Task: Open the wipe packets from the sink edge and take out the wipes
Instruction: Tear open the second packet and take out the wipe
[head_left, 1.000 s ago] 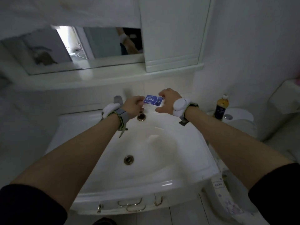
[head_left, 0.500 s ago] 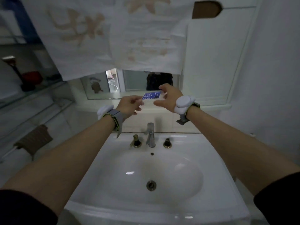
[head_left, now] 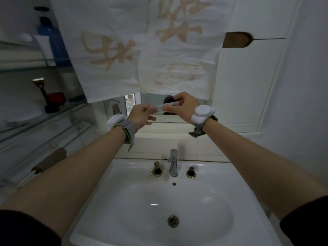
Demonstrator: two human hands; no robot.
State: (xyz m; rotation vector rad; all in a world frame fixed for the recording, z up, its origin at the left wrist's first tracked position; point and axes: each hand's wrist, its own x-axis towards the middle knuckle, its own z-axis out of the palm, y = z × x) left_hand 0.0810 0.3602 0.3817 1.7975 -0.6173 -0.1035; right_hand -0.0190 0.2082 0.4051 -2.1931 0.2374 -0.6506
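Note:
I hold one small wipe packet [head_left: 162, 107] up in front of the mirror, well above the white sink [head_left: 124, 196]. My left hand [head_left: 142, 116] pinches its left end between thumb and fingers. My right hand [head_left: 184, 107] grips its right end from above. The packet lies almost edge-on to me and looks pale and thin, so its blue face does not show. I cannot tell whether it is torn, and no wipe is visible. No other packets show on the sink edge.
A chrome tap [head_left: 173, 162] with two dark knobs [head_left: 156, 169] [head_left: 191, 172] stands at the sink's back. White printed paper [head_left: 142, 50] hangs over the mirror [head_left: 134, 102]. Glass shelves on the left hold a blue bottle [head_left: 53, 43] and a red object [head_left: 55, 98]. A white cabinet [head_left: 248, 86] is at right.
Both hands lifted the packet from the sink's back edge up to mirror height. The packet has turned from showing its blue face to nearly edge-on, and my view tilted upward.

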